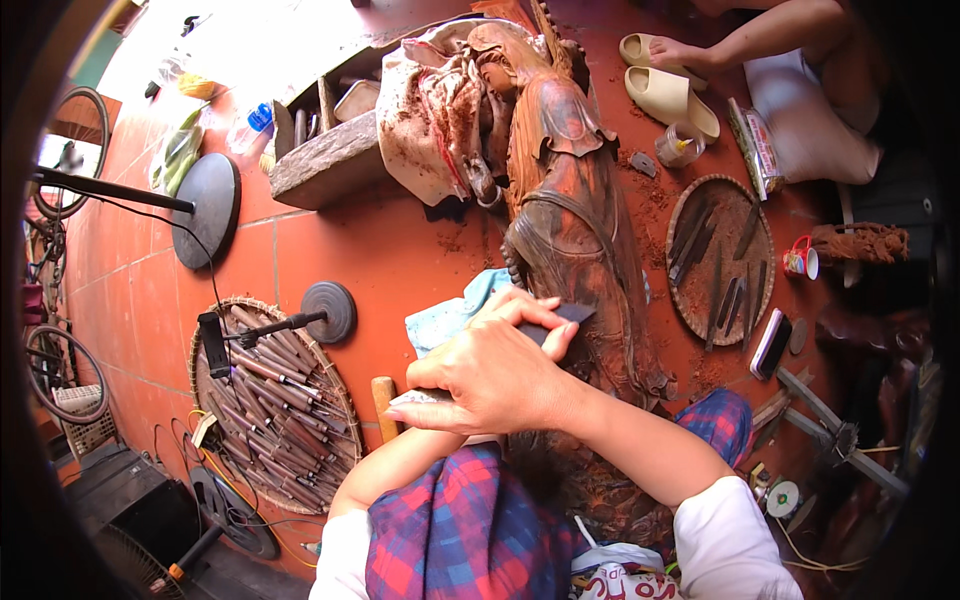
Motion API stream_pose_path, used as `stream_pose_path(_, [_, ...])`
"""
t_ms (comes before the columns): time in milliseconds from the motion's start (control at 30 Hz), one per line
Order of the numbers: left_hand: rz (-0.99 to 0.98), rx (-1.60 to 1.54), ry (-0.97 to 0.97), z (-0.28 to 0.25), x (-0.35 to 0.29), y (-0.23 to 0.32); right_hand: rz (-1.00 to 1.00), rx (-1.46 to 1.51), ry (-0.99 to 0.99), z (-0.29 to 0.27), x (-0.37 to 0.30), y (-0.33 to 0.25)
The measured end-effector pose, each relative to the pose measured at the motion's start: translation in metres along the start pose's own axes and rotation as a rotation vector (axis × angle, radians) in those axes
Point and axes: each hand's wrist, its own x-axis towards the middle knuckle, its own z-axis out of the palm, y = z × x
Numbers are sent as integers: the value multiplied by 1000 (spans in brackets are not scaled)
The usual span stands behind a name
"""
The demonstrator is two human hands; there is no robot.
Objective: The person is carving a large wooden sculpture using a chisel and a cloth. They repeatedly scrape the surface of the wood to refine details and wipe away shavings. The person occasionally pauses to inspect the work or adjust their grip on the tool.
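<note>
A carved wooden statue (565, 215) of a robed figure lies on its back before me, its head away from me. My left hand (515, 308), partly behind my right, is closed on a dark flat blade (573, 314) whose pointed end rests over the statue's robe. In front of it, my right hand (490, 378) is closed, its forearm crossing over my left wrist. A whitish end (420, 397) sticks out between its thumb and fingers. My hands hide whether this end and the blade are one tool. A light blue cloth (452, 312) lies beside them.
Left, a round basket (347, 395) holds many chisel-like tools, near a wooden mallet handle (384, 405) and a stand base (328, 310). Right, another basket (765, 215) carries dark flat blades, near a phone (770, 343) and cup (801, 258). A person's foot (680, 52) is beside cream clogs (672, 100).
</note>
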Motion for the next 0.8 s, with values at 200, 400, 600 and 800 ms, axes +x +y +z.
stream_pose_path(200, [-11, 63, 63, 10, 43, 6, 48, -26, 212, -11, 28, 15])
stream_pose_path(400, [-1, 20, -44, -5, 18, -5, 62, 67, 119, -3, 18, 2])
stream_pose_path(600, [45, -43, -51, -7, 11, -18, 55, 32, 125, 11, 14, 5])
stream_pose_path(800, [89, -206, -63, 0, 50, -8, 91, 26, 280, -6, 32, 9])
